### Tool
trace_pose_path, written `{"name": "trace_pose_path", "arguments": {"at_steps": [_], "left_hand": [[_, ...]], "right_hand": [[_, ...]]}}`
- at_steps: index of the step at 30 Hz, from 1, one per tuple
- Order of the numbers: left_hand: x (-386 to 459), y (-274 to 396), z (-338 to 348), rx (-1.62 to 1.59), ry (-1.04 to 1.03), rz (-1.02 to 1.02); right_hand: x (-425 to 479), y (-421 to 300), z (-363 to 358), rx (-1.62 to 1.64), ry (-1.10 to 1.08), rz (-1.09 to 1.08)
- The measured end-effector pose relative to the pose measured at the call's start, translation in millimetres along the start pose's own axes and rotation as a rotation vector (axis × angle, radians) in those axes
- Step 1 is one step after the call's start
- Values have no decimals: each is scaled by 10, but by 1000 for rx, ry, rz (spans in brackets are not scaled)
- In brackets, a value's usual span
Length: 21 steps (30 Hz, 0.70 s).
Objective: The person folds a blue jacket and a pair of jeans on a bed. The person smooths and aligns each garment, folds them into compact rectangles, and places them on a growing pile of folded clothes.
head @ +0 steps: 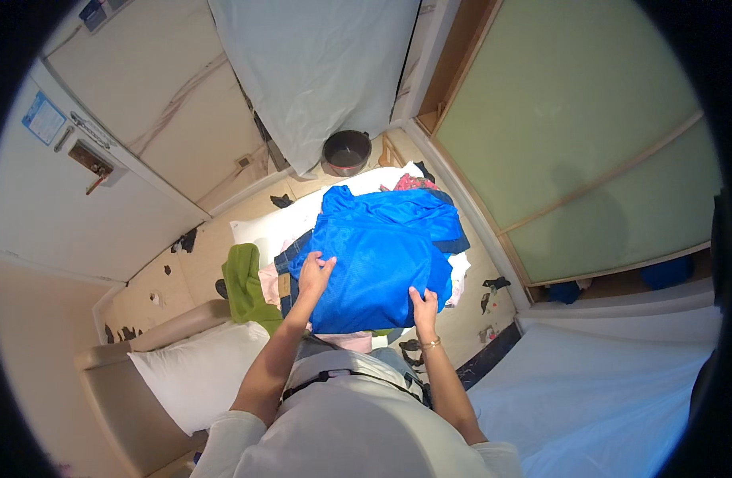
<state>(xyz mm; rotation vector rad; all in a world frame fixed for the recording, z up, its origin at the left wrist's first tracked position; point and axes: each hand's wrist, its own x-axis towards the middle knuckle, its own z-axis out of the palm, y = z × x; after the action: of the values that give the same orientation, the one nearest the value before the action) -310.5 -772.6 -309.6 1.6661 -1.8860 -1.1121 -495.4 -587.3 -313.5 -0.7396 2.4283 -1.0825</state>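
Observation:
A bright blue garment (372, 263) of thin cloth lies spread over a pile of clothes in front of me. My left hand (316, 276) is at its left side, with thumb and fingers pinching the cloth. Near its lower right corner, my right hand (424, 308) pinches the other side; a bracelet circles that wrist. Dark denim (287, 287) shows from under the blue cloth on the left. Beside it are pale pink fabric (269, 282) and a green garment (242, 284). Red patterned cloth (415, 182) sticks out at the back.
A dark pot (347, 152) stands on the floor behind the pile. White pillows (207, 364) and a beige upholstered seat (121, 394) are at left, near a white door (73, 197). Green sliding panels (557, 137) rise at right. Black scraps (495, 283) litter the floor.

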Motion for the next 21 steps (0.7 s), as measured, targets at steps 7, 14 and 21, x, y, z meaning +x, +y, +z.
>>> {"name": "trace_pose_path", "arguments": {"at_steps": [7, 14, 21], "left_hand": [[336, -174, 108, -294, -148, -112], [334, -288, -81, -506, -67, -301], [565, -203, -74, -640, -203, -256]], "right_hand": [[120, -47, 155, 477, 19, 54], [12, -422, 63, 239, 64, -53], [-62, -550, -12, 198, 54, -51]]}}
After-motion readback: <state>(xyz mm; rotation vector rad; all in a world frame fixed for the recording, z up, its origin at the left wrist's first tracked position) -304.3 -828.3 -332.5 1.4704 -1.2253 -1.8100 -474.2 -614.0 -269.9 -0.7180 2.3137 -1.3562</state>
